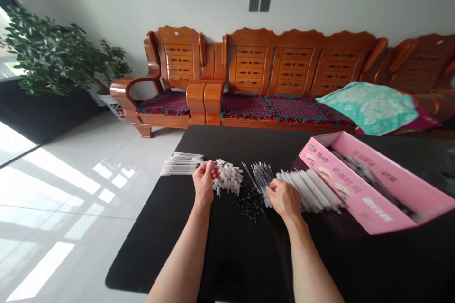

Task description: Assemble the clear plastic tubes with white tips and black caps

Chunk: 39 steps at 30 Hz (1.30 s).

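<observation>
My left hand (pixel 204 182) is closed, thumb and fingers pinching a slim whitish pen barrel (pixel 217 166) above a heap of short white tubular pieces (pixel 229 181). Thin pen refills (pixel 261 174) with pale tips lie in a bundle to the right of that heap. At their near ends my right hand (pixel 284 196) is closed, fingertips pinched on a refill; its grip is partly hidden. Small black plugs (pixel 250 201) are scattered between my hands. Whitish translucent tubes (pixel 314 190) lie in a row beside my right hand. Longer white sticks (pixel 180 164) are stacked left of my left hand.
A pink open box (pixel 355 189) stands on the right of the black table (pixel 170 241), with grey-white items inside. Wooden seats (pixel 252 66) with red woven pads line the wall behind. A turquoise cloth (pixel 373 106) lies there. A potted plant (pixel 64 57) stands left.
</observation>
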Motion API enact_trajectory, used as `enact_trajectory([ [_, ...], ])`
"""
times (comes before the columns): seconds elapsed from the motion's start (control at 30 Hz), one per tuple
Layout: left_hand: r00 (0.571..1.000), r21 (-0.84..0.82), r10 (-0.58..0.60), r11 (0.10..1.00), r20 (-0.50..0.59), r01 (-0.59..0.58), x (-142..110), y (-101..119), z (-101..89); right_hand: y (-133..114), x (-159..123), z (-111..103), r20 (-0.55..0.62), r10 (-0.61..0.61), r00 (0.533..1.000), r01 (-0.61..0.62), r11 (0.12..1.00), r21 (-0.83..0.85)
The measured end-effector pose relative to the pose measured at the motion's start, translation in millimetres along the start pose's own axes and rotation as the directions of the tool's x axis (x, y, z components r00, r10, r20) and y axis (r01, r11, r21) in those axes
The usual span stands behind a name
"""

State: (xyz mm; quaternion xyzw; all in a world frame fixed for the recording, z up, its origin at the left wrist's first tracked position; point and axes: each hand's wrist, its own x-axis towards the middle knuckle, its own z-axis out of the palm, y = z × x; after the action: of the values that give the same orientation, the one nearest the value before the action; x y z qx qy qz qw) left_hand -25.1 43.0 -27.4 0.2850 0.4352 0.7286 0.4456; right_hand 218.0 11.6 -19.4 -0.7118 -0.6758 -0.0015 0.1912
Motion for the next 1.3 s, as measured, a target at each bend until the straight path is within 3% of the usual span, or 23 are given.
enact_trajectory([
  [0.1,0.997,0.008,-0.02,1.0,0.074,0.02,-5,0,5.1,-1,0,0,0.01,0.033,0.999,-0.033,0.999,0.043],
  [0.2,0.978,0.024,-0.07,0.998,0.195,0.066,-11,2,9.0,-8,-2,-1,-0.046,0.024,0.999,-0.011,0.963,0.268],
  [0.3,0.918,0.056,-0.136,0.991,0.371,0.125,-20,3,15.4,-25,-7,-4,-0.054,-0.072,0.996,0.091,0.79,0.606],
  [0.4,0.843,0.098,-0.196,0.981,0.5,0.17,-30,3,22.3,-42,-12,-7,0.032,-0.18,0.983,0.092,0.64,0.763],
  [0.5,0.807,0.12,-0.22,0.976,0.548,0.184,-32,5,24.5,-48,-13,-6,0.133,-0.248,0.96,0.025,0.545,0.838],
  [0.6,0.853,0.031,-0.171,0.983,0.494,0.179,-26,8,20.4,-47,-13,-4,0.26,-0.268,0.928,-0.139,0.398,0.907],
  [0.67,0.894,-0.047,-0.142,0.983,0.426,0.179,-21,11,16.3,-45,-13,-4,0.365,-0.293,0.884,-0.272,0.312,0.91],
  [0.73,0.903,-0.078,-0.144,0.979,0.404,0.19,-18,12,13.2,-45,-14,-5,0.444,-0.332,0.832,-0.376,0.251,0.892],
  [0.93,0.814,-0.011,-0.207,0.967,0.542,0.253,-24,14,14.4,-46,-17,-5,0.478,-0.428,0.767,-0.505,0.058,0.861],
  [1.03,0.793,-0.02,-0.197,0.967,0.576,0.255,-27,14,16.1,-42,-17,1,0.495,-0.483,0.722,-0.589,-0.055,0.806],
  [1.17,0.852,-0.025,-0.164,0.979,0.496,0.203,-28,9,19.8,-44,-17,6,0.508,-0.471,0.721,-0.593,-0.04,0.804],
  [1.23,0.888,-0.037,-0.154,0.981,0.434,0.188,-27,4,21.7,-49,-16,6,0.478,-0.41,0.776,-0.507,0.043,0.861],
  [1.3,0.903,-0.043,-0.165,0.979,0.397,0.198,-22,1,20.5,-55,-17,3,0.358,-0.352,0.865,-0.291,0.231,0.929],
])
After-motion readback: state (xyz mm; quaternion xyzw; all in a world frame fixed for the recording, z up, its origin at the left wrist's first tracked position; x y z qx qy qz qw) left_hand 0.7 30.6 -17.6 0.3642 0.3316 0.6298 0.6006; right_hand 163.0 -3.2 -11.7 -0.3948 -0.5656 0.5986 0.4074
